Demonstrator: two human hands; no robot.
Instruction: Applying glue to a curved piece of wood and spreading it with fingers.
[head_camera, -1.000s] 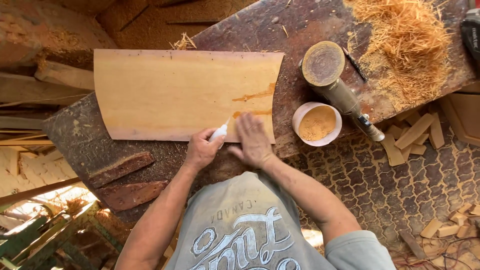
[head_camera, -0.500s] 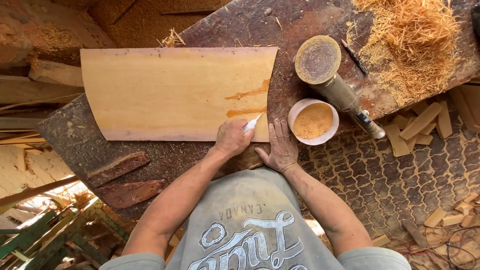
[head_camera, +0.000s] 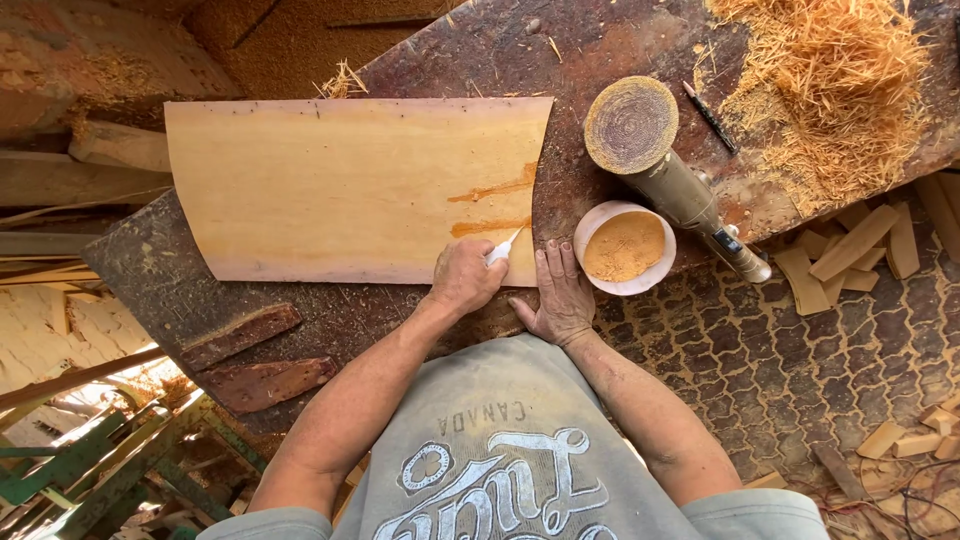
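Observation:
A pale wooden board (head_camera: 340, 185) lies flat on a dark, stained workbench (head_camera: 180, 290). Two orange-brown streaks (head_camera: 492, 208) run in from its right edge. My left hand (head_camera: 463, 275) grips a small white glue bottle (head_camera: 502, 246), its thin nozzle pointing at the lower streak near the board's lower right corner. My right hand (head_camera: 562, 293) rests flat on the bench just right of that corner, fingers spread, holding nothing. A white bowl of fine yellow sawdust (head_camera: 624, 247) sits right beside my right hand.
An angle grinder with a round sanding disc (head_camera: 660, 165) lies beyond the bowl. A dark pencil (head_camera: 709, 117) and a heap of wood shavings (head_camera: 825, 85) cover the bench's far right. Wood offcuts (head_camera: 850, 250) litter the paved floor. Two dark wood pieces (head_camera: 245, 355) lie at left.
My left hand moved right with the bottle to the board's lower right corner. My right hand slid off the board onto the bench beside the bowl. Since half a second ago, little moved.

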